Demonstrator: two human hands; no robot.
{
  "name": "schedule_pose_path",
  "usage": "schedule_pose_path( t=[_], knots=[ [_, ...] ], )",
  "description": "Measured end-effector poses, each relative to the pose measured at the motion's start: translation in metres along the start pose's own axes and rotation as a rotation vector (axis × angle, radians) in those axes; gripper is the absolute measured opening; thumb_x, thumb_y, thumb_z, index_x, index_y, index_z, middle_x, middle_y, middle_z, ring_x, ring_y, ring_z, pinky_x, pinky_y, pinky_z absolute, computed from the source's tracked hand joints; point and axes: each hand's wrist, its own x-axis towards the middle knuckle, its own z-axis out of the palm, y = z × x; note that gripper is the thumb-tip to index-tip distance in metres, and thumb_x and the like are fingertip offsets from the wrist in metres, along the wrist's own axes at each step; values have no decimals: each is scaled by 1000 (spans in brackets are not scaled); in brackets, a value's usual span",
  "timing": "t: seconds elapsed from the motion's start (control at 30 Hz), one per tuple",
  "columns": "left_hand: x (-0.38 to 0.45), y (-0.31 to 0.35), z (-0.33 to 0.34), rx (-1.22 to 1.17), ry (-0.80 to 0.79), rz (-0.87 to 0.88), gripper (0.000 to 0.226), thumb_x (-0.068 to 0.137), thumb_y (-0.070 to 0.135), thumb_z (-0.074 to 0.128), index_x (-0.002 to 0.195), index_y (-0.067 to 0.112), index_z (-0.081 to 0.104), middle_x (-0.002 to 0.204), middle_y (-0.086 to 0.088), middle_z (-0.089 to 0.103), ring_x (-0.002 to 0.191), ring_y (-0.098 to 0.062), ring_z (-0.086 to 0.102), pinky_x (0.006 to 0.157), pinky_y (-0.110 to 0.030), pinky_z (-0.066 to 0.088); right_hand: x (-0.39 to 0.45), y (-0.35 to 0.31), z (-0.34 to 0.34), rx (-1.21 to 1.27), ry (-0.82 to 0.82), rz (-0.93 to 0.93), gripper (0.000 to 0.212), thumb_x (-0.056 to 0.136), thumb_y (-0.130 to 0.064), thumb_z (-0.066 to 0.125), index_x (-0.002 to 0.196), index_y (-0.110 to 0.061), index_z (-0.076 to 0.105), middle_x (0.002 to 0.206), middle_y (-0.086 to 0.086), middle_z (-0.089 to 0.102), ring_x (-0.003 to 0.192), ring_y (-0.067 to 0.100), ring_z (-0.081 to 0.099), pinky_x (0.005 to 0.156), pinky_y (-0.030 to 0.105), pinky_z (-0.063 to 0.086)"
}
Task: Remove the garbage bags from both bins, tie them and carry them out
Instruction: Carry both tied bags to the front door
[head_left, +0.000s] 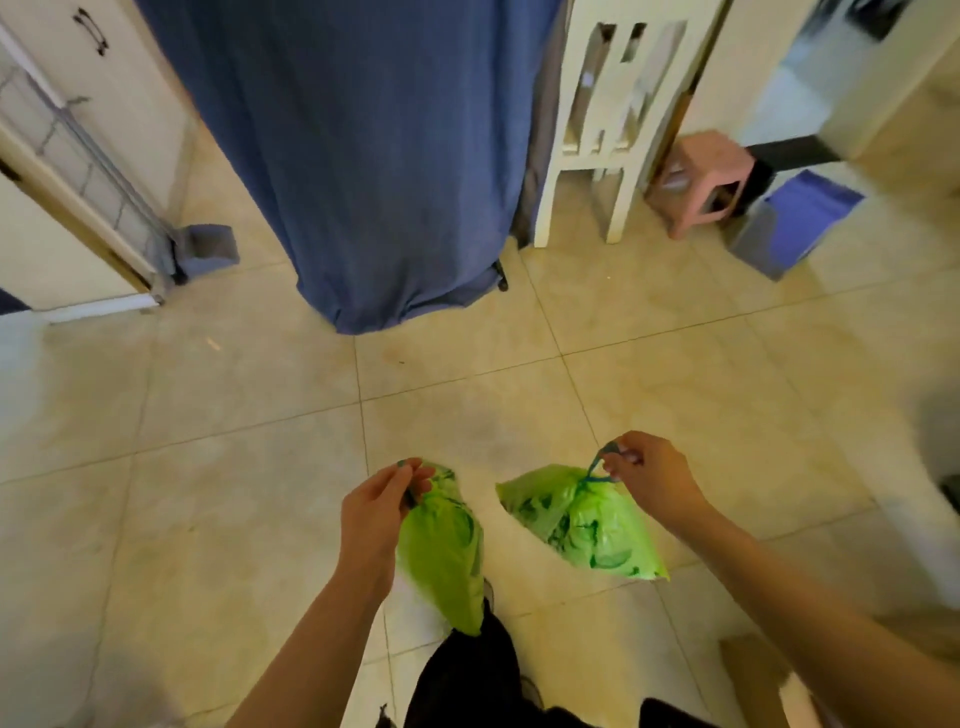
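Two tied green garbage bags hang above the tiled floor in front of me. My left hand (376, 512) pinches the knotted top of the left green bag (441, 556), which hangs down by my dark trouser leg. My right hand (652, 480) holds the blue drawstring loop of the right green bag (584, 522), which swings out tilted to the left. A grey bin (789, 226) with a purple-blue liner stands at the far right by the doorway.
A blue cloth-covered stand (374, 156) rises straight ahead. A white chair (597, 130) and a pink stool (701, 179) stand to its right. White cabinets (67, 156) line the left. Beige floor tiles (234, 467) stretch between.
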Motion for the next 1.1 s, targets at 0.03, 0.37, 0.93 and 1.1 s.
schedule_pose_path(
  t=[0.03,0.37,0.93,1.1],
  knots=[
    [12,8,12,21,-17,0,17,95,7,55,92,8,72,94,-19,74,87,-28,68,87,-37,54,9,-1,-8,7,29,25,7,84,-9,62,77,-12,64,79,12,71,79,31,67,73,36,49],
    [111,57,166,162,-275,-39,18,95,8,56,87,5,72,86,-14,74,78,-23,68,72,-30,56,95,23,-101,120,354,161,10,86,-7,61,87,-10,69,75,7,65,73,26,60,59,27,41],
    [185,88,526,356,-508,73,18,96,20,53,106,11,66,94,4,67,84,-3,61,79,-19,47,256,147,-306,259,430,306,12,88,-13,61,90,-9,72,71,-4,60,72,15,56,55,13,35],
    [205,87,635,330,-556,1,19,96,11,51,103,5,67,86,5,74,88,-9,65,82,-21,48,306,185,-373,293,487,366,13,87,-13,61,90,-10,73,73,-2,64,74,15,60,63,21,41]
  ],
)
